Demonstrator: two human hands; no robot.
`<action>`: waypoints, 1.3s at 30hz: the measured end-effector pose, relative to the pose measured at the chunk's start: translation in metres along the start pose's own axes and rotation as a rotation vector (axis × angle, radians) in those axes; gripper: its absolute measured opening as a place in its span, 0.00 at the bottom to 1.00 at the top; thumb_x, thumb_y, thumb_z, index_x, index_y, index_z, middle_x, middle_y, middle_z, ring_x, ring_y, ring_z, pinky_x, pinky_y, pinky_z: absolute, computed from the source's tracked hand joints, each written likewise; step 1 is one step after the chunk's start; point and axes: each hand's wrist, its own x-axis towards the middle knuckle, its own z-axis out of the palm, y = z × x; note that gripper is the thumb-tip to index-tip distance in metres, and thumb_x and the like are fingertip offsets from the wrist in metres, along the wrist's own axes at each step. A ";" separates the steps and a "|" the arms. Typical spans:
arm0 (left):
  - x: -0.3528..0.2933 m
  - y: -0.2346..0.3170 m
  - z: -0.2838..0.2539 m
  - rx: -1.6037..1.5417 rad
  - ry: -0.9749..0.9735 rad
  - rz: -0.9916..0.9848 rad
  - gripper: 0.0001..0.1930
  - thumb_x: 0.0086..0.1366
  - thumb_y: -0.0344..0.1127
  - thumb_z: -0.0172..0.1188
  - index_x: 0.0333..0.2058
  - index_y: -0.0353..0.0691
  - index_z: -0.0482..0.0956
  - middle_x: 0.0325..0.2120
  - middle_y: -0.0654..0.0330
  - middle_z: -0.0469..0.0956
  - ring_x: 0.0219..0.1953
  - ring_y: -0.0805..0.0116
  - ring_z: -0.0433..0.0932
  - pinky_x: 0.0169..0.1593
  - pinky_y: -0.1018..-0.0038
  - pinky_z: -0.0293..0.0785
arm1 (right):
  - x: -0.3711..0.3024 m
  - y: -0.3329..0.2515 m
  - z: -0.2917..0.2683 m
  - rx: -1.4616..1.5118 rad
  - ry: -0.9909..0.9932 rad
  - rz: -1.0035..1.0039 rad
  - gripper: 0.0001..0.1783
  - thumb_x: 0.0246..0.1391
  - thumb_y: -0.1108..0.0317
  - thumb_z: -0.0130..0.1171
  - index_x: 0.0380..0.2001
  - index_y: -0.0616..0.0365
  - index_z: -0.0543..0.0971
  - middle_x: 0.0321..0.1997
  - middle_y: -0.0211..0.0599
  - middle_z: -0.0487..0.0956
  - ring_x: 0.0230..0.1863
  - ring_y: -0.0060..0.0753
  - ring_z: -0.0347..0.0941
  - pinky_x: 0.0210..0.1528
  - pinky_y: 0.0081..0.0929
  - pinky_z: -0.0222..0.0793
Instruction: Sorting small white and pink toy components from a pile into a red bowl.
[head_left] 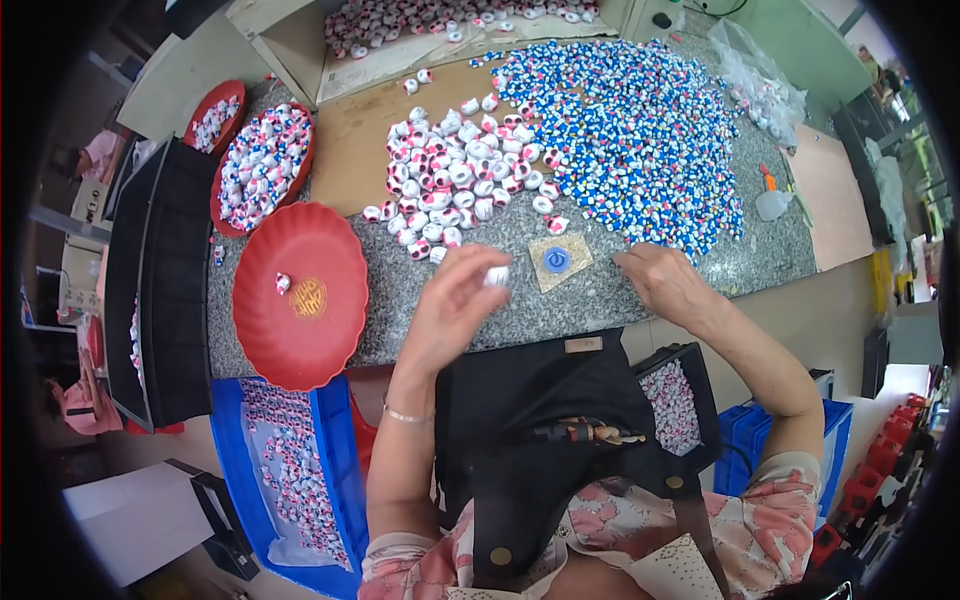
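My left hand [452,300] pinches a small white rounded piece [497,276] between thumb and fingers, just above the near edge of the granite table. My right hand [668,284] rests low over the table, at the near edge of a heap of small blue-and-white pieces [640,130]. Its fingertips are pressed together; whatever they hold is too small to make out. Between my hands, a round blue fixture [557,260] sits on a tan square pad [574,246]. Beyond my left hand lies a pile of white-and-pink rounded pieces [455,170].
On the left stands a red scalloped tray [345,345] with one piece in it, beside fuller red trays [309,150]. A small orange-tipped bottle [772,204] lies at the right. Below the table are a blue crate [340,440] and a dark bin [708,400] of pieces.
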 end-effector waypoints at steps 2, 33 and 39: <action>-0.028 0.001 0.002 -0.121 0.015 -0.100 0.15 0.63 0.21 0.57 0.49 0.33 0.75 0.42 0.60 0.71 0.39 0.71 0.77 0.42 0.77 0.76 | 0.006 0.000 0.001 -0.005 0.004 0.009 0.10 0.44 0.79 0.55 0.34 0.64 0.77 0.27 0.45 0.74 0.30 0.49 0.75 0.30 0.42 0.72; -0.021 -0.032 0.029 0.184 0.237 0.109 0.18 0.56 0.14 0.62 0.47 0.29 0.76 0.44 0.58 0.72 0.46 0.70 0.78 0.50 0.76 0.80 | 0.059 -0.064 -0.010 0.561 0.090 0.253 0.10 0.50 0.77 0.61 0.38 0.63 0.83 0.28 0.40 0.81 0.27 0.31 0.78 0.31 0.27 0.73; -0.021 -0.029 0.048 0.391 0.210 0.304 0.18 0.53 0.16 0.65 0.44 0.32 0.79 0.44 0.54 0.76 0.42 0.69 0.80 0.43 0.77 0.82 | 0.036 -0.066 -0.002 1.239 -0.104 0.579 0.10 0.57 0.72 0.61 0.41 0.61 0.84 0.33 0.30 0.82 0.32 0.15 0.75 0.36 0.15 0.72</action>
